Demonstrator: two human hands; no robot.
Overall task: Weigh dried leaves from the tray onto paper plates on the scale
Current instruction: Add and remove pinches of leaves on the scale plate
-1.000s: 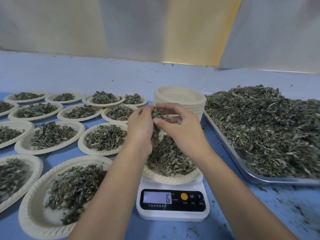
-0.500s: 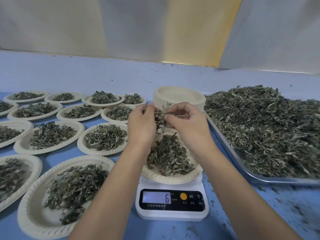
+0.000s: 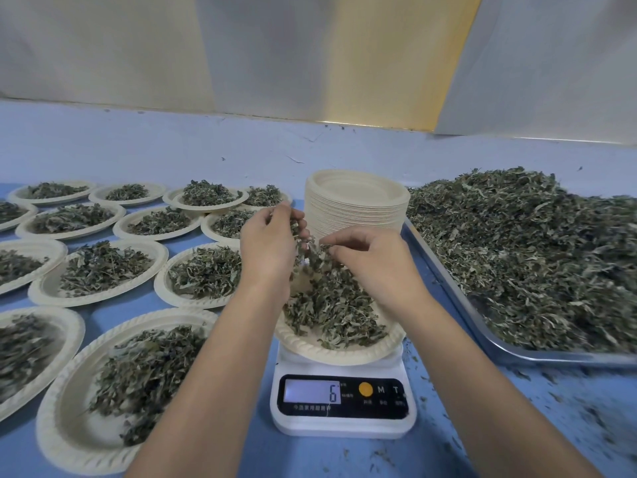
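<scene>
A white digital scale [image 3: 343,405] stands at the front centre and its display reads 6. On it rests a paper plate [image 3: 331,350] with a heap of dried leaves [image 3: 334,305]. My left hand [image 3: 269,246] and my right hand [image 3: 368,257] hover together just above that plate. Each hand pinches part of one clump of dried leaves [image 3: 308,244] between them. The metal tray [image 3: 482,326] at the right carries a big pile of loose dried leaves [image 3: 527,250].
A tall stack of unused paper plates [image 3: 356,205] stands behind the scale. Several filled paper plates [image 3: 100,270] cover the blue table on the left, one close at the front left [image 3: 69,426]. Leaf crumbs litter the table at the front right [image 3: 568,415].
Both hands stayed above the scale plate, working the clump of leaves between them; the right hand has sunk slightly. The scale still reads 6.
</scene>
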